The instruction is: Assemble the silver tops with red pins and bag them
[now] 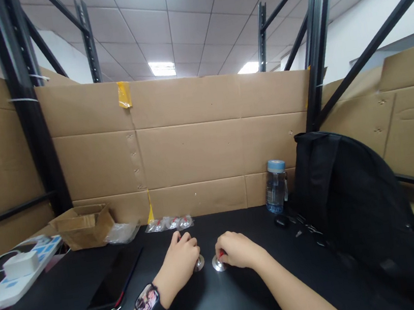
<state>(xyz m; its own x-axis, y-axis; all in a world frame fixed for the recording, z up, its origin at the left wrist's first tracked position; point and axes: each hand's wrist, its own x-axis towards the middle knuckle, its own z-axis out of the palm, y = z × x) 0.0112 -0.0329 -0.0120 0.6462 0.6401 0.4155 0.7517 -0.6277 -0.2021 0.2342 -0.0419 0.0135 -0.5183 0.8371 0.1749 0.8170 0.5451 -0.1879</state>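
My left hand point(180, 257), with a dark smartwatch point(148, 303) on its wrist, is closed over a round silver metal disc point(199, 263). Only the disc's right edge shows past my fingers. To the right, my right hand point(239, 249) pinches the red knob point(221, 252) of a second silver metal disc point(218, 264), which rests flat on the black tabletop point(213, 308). The two discs sit apart, with a small gap between them. Behind my hands lies a row of several similar silver pieces in clear plastic wrapping point(170, 223).
At left are a phone point(115, 281) with a strap, a white power strip point(35, 274), an open cardboard box point(84, 228) and a plastic bag point(122, 233). A water bottle point(275, 189) and a black backpack point(357, 211) stand at right. Cardboard walls point(191, 152) enclose the table.
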